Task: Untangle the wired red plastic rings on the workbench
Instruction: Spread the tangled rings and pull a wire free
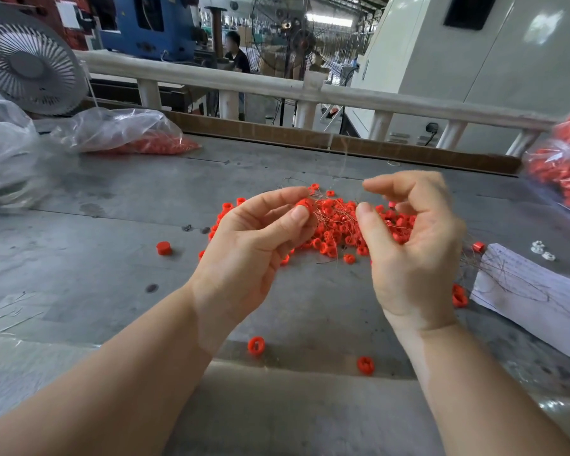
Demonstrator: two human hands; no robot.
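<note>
Now the left hand [257,232] pinches one red ring [305,203] steady while the right hand [412,235], fingers curled, seems to draw a thin wire (barely visible) clear of the tangled pile [339,228] mid-workbench [96,258].

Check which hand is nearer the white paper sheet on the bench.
Right. The right hand is raised just left of the paper sheet, its wrist close to the sheet's edge. The left hand is farther left, over the ring pile.

A white fan [30,62] stands beside a paper sheet [533,291].
</note>
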